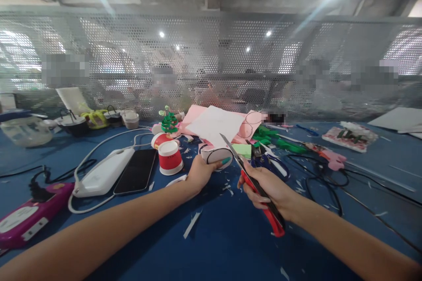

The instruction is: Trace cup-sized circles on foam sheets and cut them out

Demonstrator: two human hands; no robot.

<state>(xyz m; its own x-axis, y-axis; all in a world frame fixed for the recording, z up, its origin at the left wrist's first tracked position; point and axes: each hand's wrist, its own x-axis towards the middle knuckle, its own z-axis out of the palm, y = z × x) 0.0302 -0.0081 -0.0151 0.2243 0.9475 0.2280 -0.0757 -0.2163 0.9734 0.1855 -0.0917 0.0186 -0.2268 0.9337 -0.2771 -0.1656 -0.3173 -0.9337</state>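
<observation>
My left hand (201, 173) pinches a small piece of white paper (216, 155) that carries a drawn black circle outline; the thumb, with a teal nail, lies over it. In my right hand (263, 189) is a red and black utility knife (245, 172) with its long blade out. The blade points up and away, just right of the white piece, and I cannot tell whether it touches. Behind them a white sheet (214, 123) lies on pink paper (191, 116). A red and white paper cup (170, 158) stands left of my left hand.
Left are a phone (136, 171), a white power bank (105, 171) with a cable, and a magenta power strip (33, 215). Scissors (275, 162), green strips (290, 145) and black cords (316, 180) lie right. Paper scraps (191, 225) dot the blue table. A perforated metal screen (184, 48) stands behind.
</observation>
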